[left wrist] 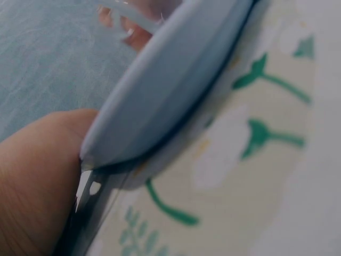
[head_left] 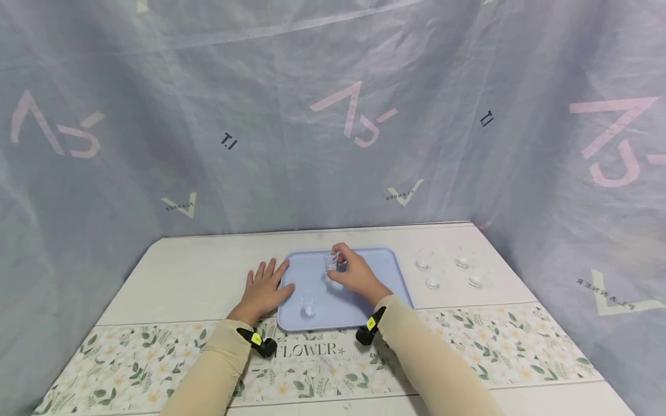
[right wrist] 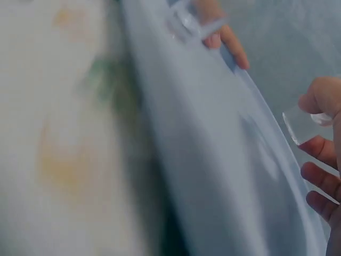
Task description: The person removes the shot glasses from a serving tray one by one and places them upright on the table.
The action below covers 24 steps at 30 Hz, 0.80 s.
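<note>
A light blue rectangular tray lies on the tabletop. My right hand pinches a small clear glass between thumb and fingers, over the tray's back half. The right wrist view shows that glass tilted in the grip. Toward the tray's front left corner stands a second small clear glass. Fingers straight and spread, my left hand lies at the tray's left edge. In the left wrist view the base of that hand touches the tray's rim.
Several more clear glasses stand right of the tray, among them a front one and a back one. A floral cloth band crosses the front of the white tabletop. Grey printed curtains surround the table.
</note>
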Available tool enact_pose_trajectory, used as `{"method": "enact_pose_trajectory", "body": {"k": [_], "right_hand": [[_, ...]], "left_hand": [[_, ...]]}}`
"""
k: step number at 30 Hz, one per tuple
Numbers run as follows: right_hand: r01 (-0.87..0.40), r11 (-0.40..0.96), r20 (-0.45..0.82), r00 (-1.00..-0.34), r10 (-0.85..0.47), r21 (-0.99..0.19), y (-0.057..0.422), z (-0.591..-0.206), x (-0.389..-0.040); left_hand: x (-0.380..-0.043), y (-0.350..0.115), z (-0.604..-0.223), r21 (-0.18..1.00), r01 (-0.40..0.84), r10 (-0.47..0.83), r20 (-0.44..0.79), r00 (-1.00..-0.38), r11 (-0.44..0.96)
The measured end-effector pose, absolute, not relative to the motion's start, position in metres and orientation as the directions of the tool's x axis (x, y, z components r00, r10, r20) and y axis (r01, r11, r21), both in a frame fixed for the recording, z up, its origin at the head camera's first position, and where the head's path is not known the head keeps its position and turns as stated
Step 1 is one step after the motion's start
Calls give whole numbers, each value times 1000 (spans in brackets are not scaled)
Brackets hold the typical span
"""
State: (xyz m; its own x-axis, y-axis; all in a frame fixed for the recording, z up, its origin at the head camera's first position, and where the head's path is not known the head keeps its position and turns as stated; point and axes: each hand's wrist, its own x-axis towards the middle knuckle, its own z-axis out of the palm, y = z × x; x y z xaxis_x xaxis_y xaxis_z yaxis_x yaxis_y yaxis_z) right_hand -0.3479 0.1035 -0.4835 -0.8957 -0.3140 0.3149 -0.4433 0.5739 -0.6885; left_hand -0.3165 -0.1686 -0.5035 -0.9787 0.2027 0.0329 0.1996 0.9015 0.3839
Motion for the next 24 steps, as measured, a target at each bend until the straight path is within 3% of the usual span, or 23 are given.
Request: {"method": "enact_pose_trajectory", "body": {"k": [14, 24], "right_hand": [[-525, 581, 465, -845, -265, -622, 183, -462, -316], [-475, 685, 510, -843, -173, -553, 245, -451, -291]], "left_hand": [[-315, -169, -507, 376, 201, 203, 35, -979, 905], [-313, -169, -503, 387, 191, 194, 31, -981, 902]]}}
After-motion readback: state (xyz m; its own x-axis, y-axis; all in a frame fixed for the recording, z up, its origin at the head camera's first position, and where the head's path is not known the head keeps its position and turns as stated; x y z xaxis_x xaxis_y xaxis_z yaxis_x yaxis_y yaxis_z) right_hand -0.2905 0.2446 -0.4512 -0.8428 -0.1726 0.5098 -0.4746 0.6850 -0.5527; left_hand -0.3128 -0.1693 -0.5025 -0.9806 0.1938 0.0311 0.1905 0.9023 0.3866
